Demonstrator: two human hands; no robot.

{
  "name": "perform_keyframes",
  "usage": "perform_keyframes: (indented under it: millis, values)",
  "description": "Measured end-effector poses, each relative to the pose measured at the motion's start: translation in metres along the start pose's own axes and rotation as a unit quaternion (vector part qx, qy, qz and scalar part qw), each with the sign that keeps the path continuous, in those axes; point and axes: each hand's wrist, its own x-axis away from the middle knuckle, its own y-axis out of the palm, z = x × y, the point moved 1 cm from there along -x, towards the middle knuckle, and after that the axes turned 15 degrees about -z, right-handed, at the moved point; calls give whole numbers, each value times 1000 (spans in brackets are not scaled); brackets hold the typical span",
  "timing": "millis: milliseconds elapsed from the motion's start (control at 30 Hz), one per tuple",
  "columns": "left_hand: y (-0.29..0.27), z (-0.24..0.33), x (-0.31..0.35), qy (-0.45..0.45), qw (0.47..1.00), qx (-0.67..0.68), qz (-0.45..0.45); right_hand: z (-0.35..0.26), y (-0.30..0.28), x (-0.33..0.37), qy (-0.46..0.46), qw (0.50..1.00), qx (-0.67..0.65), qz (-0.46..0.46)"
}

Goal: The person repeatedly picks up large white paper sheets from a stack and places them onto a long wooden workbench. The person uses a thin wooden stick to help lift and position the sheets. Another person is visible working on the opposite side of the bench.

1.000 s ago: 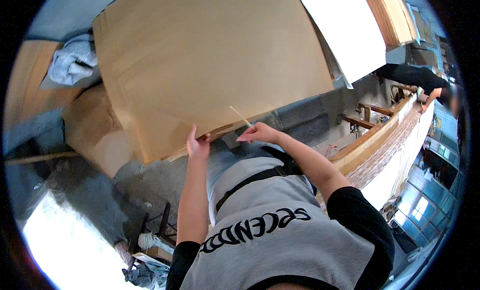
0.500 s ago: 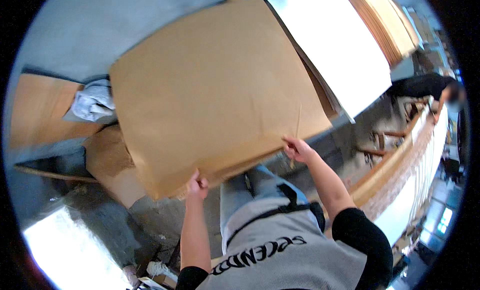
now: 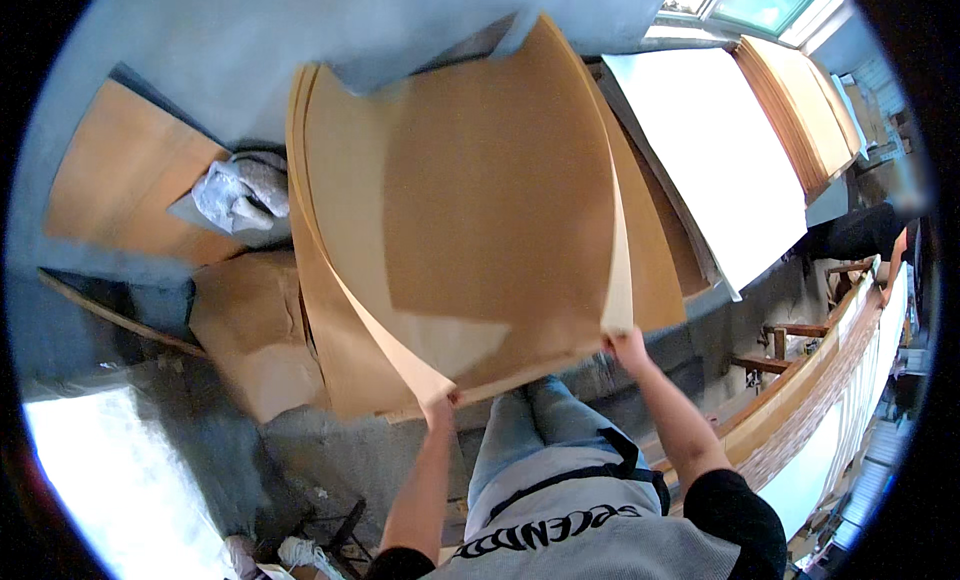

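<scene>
Sheet (image 3: 490, 200) bowed between our left hand (image 3: 440, 410) and right hand (image 3: 625, 348), both pinching its near edge: we judge this lifting; shifting it calls for even grips.

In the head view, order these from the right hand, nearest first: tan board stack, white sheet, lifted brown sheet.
1. Lifted brown sheet: gripped by the right hand.
2. White sheet: ahead, to the right.
3. Tan board stack: farthest, upper right.
</scene>
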Motion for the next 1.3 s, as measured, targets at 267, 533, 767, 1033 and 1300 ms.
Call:
perform_keyframes:
  millis: [267,533,767,1033,1300]
  values:
    - [15,40,-2,-85,987,136,13,-39,-14,-18,96,951,-285,-71]
    - [19,-8,26,-181,962,203,-8,9,-23,13,169,903,-393,-36]
    - [26,0,31,-215,970,112,19,49,-54,39,179,927,-326,-56]
    - [55,23,38,-220,973,48,45,131,-250,90,115,914,-264,286]
    - [48,18,40,-244,964,58,88,164,-335,60,120,930,-80,337]
